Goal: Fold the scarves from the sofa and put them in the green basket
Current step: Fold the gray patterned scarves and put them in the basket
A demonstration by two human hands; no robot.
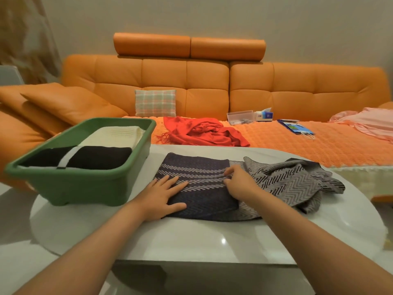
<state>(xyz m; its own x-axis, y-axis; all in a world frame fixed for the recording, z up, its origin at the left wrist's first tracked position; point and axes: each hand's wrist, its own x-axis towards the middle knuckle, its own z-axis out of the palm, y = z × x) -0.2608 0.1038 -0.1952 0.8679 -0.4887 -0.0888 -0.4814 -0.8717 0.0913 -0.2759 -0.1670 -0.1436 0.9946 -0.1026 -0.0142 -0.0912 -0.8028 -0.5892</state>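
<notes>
A navy and grey zigzag scarf [204, 194] lies on the white table [191, 237]. Its left part is folded flat, and its grey end [291, 182] is bunched to the right. My left hand [163, 196] rests flat on the folded part's left edge, fingers spread. My right hand [238, 184] pinches the fabric at the fold's right edge. The green basket [85, 184] stands at the table's left and holds a folded cream scarf [114, 135] and a folded black scarf [95, 158]. A red scarf [204, 133] lies crumpled on the orange sofa [276, 86].
On the sofa seat are a plaid cushion [155, 103], a clear plastic box [240, 117], a tissue box [264, 115], a blue packet [296, 127] and pink cloth [370, 122] at the right. The sofa's chaise [32, 116] runs behind the basket.
</notes>
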